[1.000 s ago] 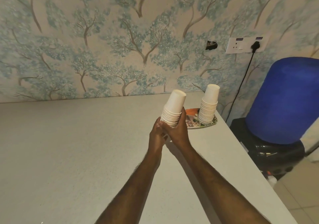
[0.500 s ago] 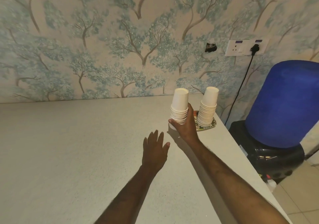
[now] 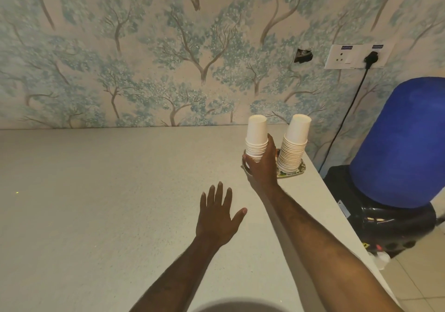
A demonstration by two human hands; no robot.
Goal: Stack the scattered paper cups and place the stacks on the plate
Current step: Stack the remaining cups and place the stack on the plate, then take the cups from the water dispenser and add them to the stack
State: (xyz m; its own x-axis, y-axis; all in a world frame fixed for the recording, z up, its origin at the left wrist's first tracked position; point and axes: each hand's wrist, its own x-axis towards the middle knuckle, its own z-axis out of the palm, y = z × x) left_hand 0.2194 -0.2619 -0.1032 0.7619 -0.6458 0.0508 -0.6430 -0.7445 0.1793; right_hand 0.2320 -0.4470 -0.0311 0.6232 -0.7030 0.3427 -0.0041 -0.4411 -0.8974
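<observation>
Two stacks of white paper cups stand upside down at the table's far right. My right hand [image 3: 262, 165] grips the lower part of the left stack [image 3: 257, 134], which is upright over the left side of the patterned plate [image 3: 302, 168]; my hand hides its base. The taller right stack [image 3: 293, 144] rests on the plate, apart from my hand. My left hand [image 3: 216, 217] hovers over the table nearer to me, fingers spread, holding nothing.
The grey speckled table [image 3: 108, 203] runs to a wallpapered wall; its right edge lies just past the plate. A blue water jug on a black dispenser [image 3: 399, 167] stands right of the table. A black cable [image 3: 346, 116] hangs from a wall socket.
My left hand let go of the cup stack and drew back, open. My right hand carried the stack away from me and to the right, onto the plate beside the other stack.
</observation>
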